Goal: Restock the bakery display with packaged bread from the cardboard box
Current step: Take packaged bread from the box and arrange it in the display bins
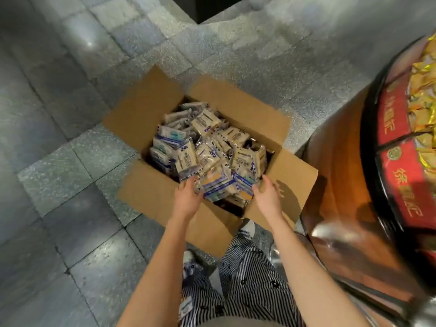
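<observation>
An open cardboard box (151,107) stands on the floor in the middle of the view, filled with several clear-wrapped bread packs with blue and white labels. At its near edge sits a bundle of bread packs (224,185). My left hand (188,197) presses against the bundle's left side and my right hand (267,193) against its right side, fingers curled round the packs. The bakery display (398,128), a round red-and-black stand with gold-wrapped goods on top, is at the right edge.
Grey stone floor tiles (70,161) spread to the left and behind the box. The display's brown wooden base (339,185) stands right beside the box. My legs in striped trousers (247,274) and white shoes are just below the box's near flap.
</observation>
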